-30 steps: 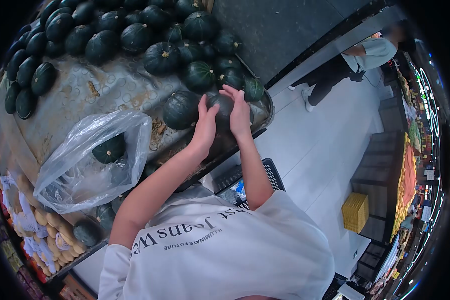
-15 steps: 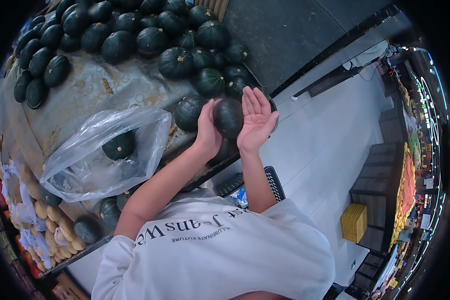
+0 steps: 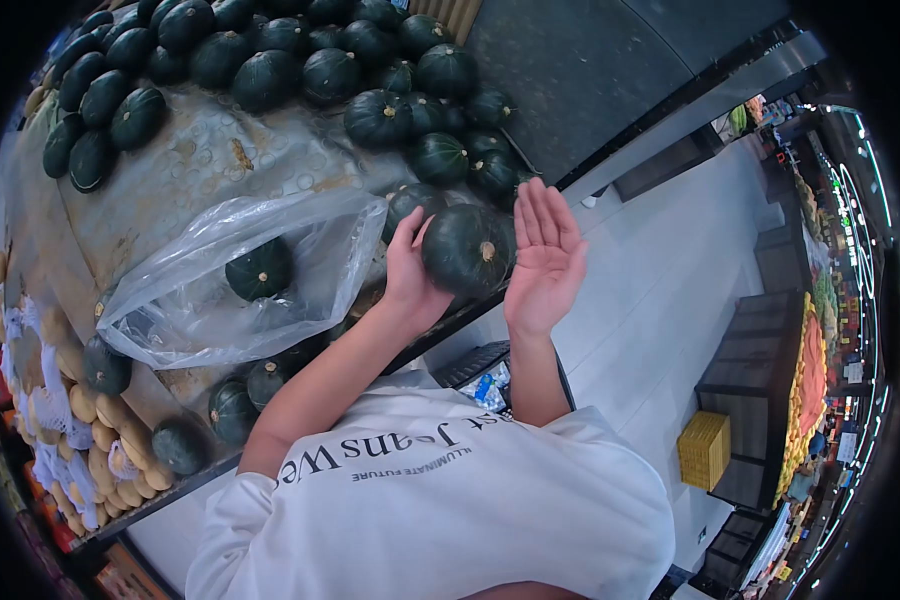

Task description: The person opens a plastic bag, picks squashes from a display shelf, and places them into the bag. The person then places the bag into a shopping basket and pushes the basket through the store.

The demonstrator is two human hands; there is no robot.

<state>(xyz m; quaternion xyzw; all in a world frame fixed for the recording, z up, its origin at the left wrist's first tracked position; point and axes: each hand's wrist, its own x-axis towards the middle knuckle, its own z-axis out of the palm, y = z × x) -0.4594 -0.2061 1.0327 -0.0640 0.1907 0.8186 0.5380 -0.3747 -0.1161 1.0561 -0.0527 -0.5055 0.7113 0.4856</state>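
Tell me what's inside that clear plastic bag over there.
One dark green pumpkin shows inside the clear plastic bag. Wrinkled film covers the rest, so I can't tell whether it holds more.

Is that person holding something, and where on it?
Yes, a round, dark green squash. The left hand cups its left side. The right hand is open at the other side; I can't tell if it touches.

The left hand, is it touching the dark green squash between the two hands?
Touching. The head view shows the left hand cupped against the left side of the squash.
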